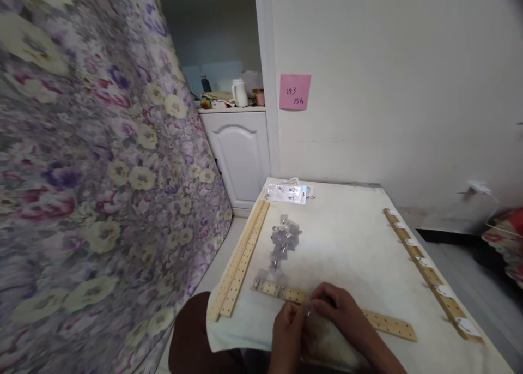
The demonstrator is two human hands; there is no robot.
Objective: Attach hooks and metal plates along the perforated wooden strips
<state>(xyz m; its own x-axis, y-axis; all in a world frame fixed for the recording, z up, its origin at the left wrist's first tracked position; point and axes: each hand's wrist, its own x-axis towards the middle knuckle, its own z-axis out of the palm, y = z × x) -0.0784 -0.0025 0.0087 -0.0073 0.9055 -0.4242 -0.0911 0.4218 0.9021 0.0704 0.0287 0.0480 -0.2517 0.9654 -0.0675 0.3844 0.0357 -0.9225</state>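
My left hand (289, 327) and my right hand (342, 313) meet at the near edge of a white table (351, 243), fingers pinched together around a small clear hook piece (308, 308). They work over a perforated wooden strip (384, 322) that lies across the table's front; a few clear hooks sit on its left end (265, 287). A loose pile of clear plastic hooks (284, 237) lies just beyond the strip.
Two more perforated strips (241, 265) lie along the table's left edge. Another strip with white-backed hooks (429, 276) runs down the right side. A clear packet (286, 193) sits at the far edge. A floral cloth (90, 172) hangs on the left. A pink note (295, 91) sticks to the wall.
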